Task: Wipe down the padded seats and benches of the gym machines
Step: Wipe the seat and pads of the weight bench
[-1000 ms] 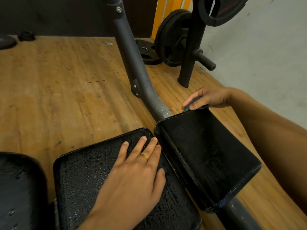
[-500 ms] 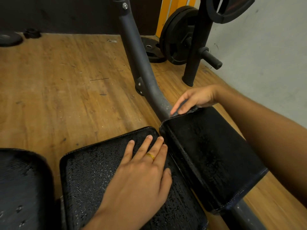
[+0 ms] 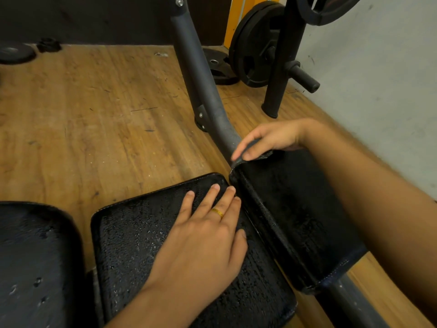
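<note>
The left hand [image 3: 203, 242] lies flat, fingers released, on the droplet-speckled seat pad [image 3: 132, 233] at 6 o'clock. At 3 o'clock is the tilted pad [image 3: 295, 209]. On its upper edge the right hand [image 3: 272, 136] covers a dark cloth [image 3: 251, 145]; whether it presses or grasps, I cannot tell. At 1 o'clock a rack [image 3: 283, 67] carries weight plates [image 3: 253, 55].

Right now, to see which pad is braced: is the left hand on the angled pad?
No, the left hand lies flat on the level seat pad beside it.
</note>
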Motion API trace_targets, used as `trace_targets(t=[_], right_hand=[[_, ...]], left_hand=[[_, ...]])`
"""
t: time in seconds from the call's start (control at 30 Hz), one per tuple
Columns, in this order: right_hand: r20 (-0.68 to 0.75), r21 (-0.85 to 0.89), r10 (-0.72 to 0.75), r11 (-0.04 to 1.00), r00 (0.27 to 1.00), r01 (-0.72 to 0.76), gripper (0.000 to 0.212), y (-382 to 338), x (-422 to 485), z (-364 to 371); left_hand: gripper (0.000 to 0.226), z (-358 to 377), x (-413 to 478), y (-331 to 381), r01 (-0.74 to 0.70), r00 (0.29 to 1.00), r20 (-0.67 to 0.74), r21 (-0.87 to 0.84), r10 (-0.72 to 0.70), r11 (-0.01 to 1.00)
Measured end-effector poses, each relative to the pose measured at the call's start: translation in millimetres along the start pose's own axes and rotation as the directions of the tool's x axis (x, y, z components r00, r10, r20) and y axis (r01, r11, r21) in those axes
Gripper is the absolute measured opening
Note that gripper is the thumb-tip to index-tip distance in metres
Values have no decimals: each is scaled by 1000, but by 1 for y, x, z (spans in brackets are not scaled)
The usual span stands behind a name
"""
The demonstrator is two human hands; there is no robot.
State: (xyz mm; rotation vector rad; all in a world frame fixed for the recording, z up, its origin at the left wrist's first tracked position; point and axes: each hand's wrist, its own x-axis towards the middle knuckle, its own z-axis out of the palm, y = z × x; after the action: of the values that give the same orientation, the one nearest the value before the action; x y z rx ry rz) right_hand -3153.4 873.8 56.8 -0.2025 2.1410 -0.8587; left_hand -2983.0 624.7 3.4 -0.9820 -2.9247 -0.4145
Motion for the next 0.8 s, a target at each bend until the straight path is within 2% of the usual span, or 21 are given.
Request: trace_targets(t=[0.07,0.17,0.3,0.37,0.43,0.6,0.7,0.8], right_hand=[[32,1,-81,997,996,81,27,-14,14,21],[1,25,-144,989,990,144,25,-21,16,35],[-192,32,-160,985,968,169,30,-23,9,44],[-268,100,-152,978,951,185,29,-37,7,57],[-229,137,-131,977,964,166,24,-66,10,79],[-46,-3,-203,979,978,203,21,-138,31,137],[37,-162,-239,957,970,242,24,-182,53,174],[85,-199,-222,952,971,235,20,-195,61,182]], left_hand=[[58,-4,-2,2,6,999,31,-18,-5,1000],[58,-9,-3,2,20,997,72,-49,-17,999],[61,-23,-26,-10,21,994,109,-10,-20,1000],[61,-39,-55,-29,20,992,124,54,-26,998],[60,-60,-98,-57,79,987,136,88,-90,993],[85,-98,-201,-124,220,947,186,217,-262,951],[82,-103,-237,-140,267,938,180,176,-297,948],[78,-101,-244,-139,280,940,160,143,-302,949]])
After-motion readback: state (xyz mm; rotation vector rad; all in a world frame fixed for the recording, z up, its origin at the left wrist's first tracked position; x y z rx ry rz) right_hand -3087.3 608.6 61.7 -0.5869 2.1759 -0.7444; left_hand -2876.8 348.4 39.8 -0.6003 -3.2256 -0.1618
